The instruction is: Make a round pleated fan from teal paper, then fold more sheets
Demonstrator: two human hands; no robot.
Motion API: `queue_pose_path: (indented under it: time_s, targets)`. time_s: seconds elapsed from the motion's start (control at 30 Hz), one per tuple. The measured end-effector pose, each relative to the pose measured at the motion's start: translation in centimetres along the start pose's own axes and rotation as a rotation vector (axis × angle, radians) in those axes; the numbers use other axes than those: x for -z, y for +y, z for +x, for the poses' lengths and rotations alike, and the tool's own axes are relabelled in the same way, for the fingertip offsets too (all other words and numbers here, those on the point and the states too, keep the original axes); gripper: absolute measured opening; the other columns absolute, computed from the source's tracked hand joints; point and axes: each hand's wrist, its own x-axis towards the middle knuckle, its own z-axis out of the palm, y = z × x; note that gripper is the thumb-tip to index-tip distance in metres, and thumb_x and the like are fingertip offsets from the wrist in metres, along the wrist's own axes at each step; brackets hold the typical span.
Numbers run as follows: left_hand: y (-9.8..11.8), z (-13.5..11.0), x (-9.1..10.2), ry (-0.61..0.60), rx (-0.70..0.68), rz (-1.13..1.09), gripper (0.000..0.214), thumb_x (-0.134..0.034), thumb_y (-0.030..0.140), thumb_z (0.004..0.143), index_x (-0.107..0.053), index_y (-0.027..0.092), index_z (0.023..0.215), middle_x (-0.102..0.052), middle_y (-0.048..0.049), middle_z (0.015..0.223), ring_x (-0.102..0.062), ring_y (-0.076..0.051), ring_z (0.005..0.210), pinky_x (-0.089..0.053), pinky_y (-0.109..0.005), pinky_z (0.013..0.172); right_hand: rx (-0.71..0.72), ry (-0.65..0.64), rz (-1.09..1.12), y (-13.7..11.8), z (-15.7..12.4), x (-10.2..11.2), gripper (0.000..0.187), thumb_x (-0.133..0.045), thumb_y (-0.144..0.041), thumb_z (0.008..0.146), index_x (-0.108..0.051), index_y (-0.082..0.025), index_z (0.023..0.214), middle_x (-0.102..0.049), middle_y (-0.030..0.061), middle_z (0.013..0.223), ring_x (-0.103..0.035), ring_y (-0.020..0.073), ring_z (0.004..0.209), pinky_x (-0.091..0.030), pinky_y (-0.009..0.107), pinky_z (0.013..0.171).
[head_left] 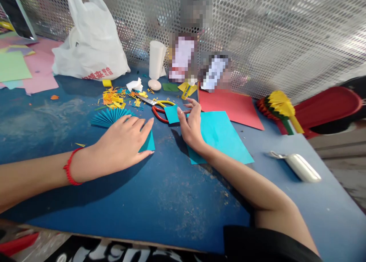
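My left hand (121,140) lies palm down with its fingers stretched out and slightly spread. Under and beside it are a blue pleated paper fan (108,117) and a corner of flat blue paper (148,143), both partly hidden. My right hand (191,124) is raised on its side, thumb and fingers apart, over the left edge of a large blue paper sheet (221,136). A small blue paper piece (171,114) is next to the right thumb; whether they touch I cannot tell. That piece covers part of the scissors (161,111), which have red and yellow handles.
Paper scraps (113,98) lie behind my left hand. A white plastic bag (91,44), a white cup (156,60) and two phones stand along the perforated metal panel. Right are red paper (231,107), a folded paper flower (281,105) and a white case (303,167).
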Motion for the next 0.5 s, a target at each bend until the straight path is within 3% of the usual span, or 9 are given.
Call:
queue_pose_path:
  time_s: [0.1,0.2,0.3,0.5]
  targets:
    - [0.4,0.1,0.9,-0.070,-0.013,0.066,0.063,-0.047,0.053,0.086,-0.071,0.026,0.138,-0.075,-0.0170,0.116,-0.066,-0.045,0.107,-0.055,-0.067,0.089,0.108,0.040,-0.128,-1.0,-0.5,0.5,0.048,-0.043,-0.051,0.107,-0.040,-0.020,0.144,-0.053,0.0188,0.140,-0.056,0.0285,0.124,-0.046,0.049,0.107]
    - [0.6,0.4,1.1,-0.122,-0.084,0.123,0.049,-0.040,0.037,0.087,-0.079,0.025,0.114,-0.072,-0.0176,0.102,-0.066,-0.040,0.091,-0.057,-0.061,0.077,0.240,0.030,-0.096,-1.8,-1.0,1.0,0.042,-0.044,-0.045,0.107,-0.044,-0.020,0.140,-0.056,0.0171,0.137,-0.054,0.0275,0.129,-0.043,0.047,0.111]
    - [0.1,0.9,1.3,-0.149,-0.134,0.163,0.050,-0.033,0.025,0.087,-0.077,0.023,0.109,-0.070,-0.0170,0.099,-0.066,-0.036,0.088,-0.058,-0.057,0.075,0.317,-0.007,-0.055,-2.2,-1.3,1.2,0.039,-0.045,-0.043,0.106,-0.046,-0.019,0.137,-0.060,0.0162,0.133,-0.056,0.0271,0.128,-0.043,0.046,0.110]
    - [-1.5,1.6,1.6,-0.196,-0.157,0.121,0.046,-0.045,0.035,0.081,-0.075,0.031,0.115,-0.072,-0.0104,0.101,-0.067,-0.032,0.082,-0.059,-0.054,0.074,0.311,-0.072,0.003,-2.0,-1.3,1.1,0.036,-0.047,-0.042,0.105,-0.049,-0.020,0.133,-0.067,0.0144,0.128,-0.062,0.0256,0.119,-0.044,0.044,0.106]
